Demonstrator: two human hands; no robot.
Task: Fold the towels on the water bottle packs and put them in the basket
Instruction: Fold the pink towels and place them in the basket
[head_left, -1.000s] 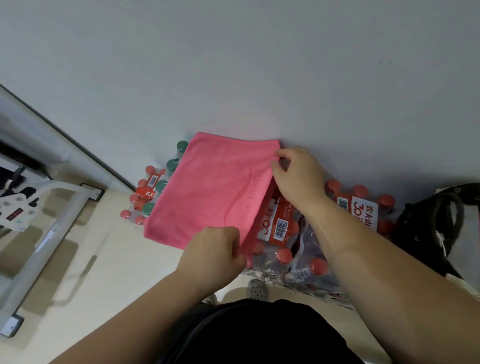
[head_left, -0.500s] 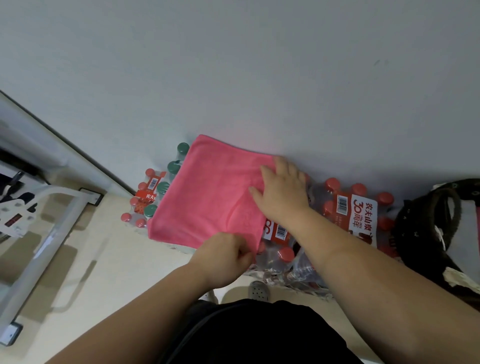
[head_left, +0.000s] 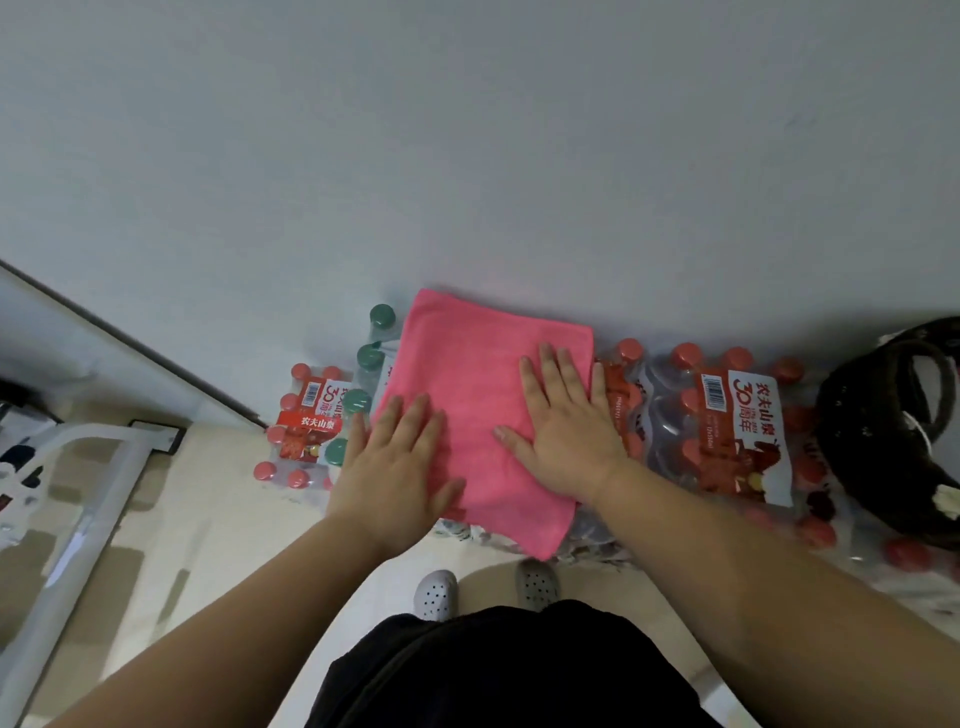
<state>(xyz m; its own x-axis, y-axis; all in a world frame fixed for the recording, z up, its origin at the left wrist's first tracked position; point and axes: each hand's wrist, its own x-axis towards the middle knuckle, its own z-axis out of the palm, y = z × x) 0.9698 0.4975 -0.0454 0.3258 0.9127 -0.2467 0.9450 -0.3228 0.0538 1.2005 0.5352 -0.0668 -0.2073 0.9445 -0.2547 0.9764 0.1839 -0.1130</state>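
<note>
Now — left hand (head_left: 393, 464) flat, open, gripping nothing | right hand (head_left: 562, 422) likewise | pink towel (head_left: 475, 384) under both palms, atop water bottle packs (head_left: 727, 426) | basket (head_left: 883, 431) at 3 o'clock

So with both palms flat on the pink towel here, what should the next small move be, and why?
Probably take one edge and fold the pink towel in half once more. It lies smooth on the water bottle packs under the open left hand and right hand, but looks wide for the dark basket at the right.
</note>
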